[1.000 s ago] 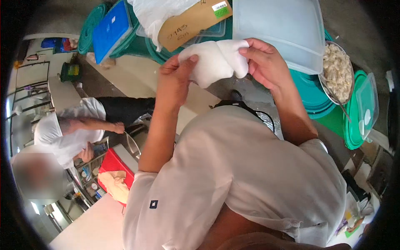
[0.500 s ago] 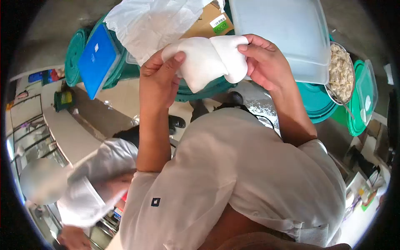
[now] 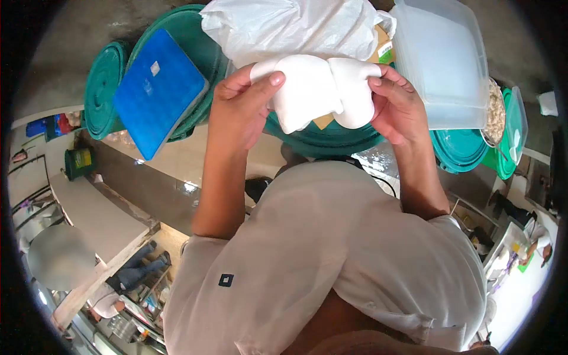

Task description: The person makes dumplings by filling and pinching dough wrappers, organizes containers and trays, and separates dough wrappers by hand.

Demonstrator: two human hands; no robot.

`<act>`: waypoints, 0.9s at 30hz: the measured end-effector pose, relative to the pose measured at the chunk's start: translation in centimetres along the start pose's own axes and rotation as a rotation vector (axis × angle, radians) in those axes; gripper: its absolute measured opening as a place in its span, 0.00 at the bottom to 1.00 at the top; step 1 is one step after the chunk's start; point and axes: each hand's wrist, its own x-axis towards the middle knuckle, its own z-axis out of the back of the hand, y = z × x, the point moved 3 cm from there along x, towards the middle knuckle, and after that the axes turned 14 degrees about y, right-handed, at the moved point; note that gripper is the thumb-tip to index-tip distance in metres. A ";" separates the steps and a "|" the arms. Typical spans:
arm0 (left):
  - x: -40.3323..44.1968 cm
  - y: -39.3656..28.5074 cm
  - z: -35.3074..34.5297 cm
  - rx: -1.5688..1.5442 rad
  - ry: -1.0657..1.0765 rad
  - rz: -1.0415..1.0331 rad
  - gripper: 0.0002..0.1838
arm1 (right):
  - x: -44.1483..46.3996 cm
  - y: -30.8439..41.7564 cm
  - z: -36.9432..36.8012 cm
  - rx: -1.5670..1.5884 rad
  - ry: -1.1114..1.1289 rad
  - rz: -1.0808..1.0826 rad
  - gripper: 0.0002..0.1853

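Note:
A soft white folded piece, smooth and sheet-like, is stretched between my two hands. My left hand pinches its left end, the thumb lying on the front face. At the right end, my right hand grips a corner between thumb and fingers. A fold line runs down the piece right of its middle, and its lower edge hangs loose. Just behind it lies a crumpled white plastic bag.
Green lidded tubs stand ahead, with a blue lid on the left one. Right are a translucent container and a bowl of pale food. Another person is at lower left, beyond a counter.
The view has turned, so the tubs, blue lid and bag appear shifted. The co-worker near the left has left that spot. Both hands still hold the white piece, now slightly further right.

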 end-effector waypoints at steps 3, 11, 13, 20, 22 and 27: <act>-0.6 -1.2 0.8 0.028 -0.011 -0.008 0.12 | 0.3 -0.2 -0.8 0.010 0.021 -0.010 0.11; -2.9 -3.6 1.9 0.236 -0.179 -0.001 0.10 | 2.0 -0.4 0.4 0.060 0.107 0.007 0.11; -3.5 -4.0 1.3 0.249 -0.182 -0.002 0.09 | 2.5 -0.3 1.5 0.053 0.183 0.008 0.11; -4.2 -3.4 2.2 0.360 -0.079 0.088 0.11 | 2.4 -1.6 -0.2 -0.030 0.114 -0.036 0.11; -4.4 -3.8 3.0 0.374 -0.006 0.094 0.13 | 2.6 -2.5 -1.0 -0.060 0.056 -0.009 0.11; -6.6 -6.3 7.7 0.410 0.038 0.166 0.14 | 4.3 -6.2 -4.8 -0.125 0.059 -0.055 0.11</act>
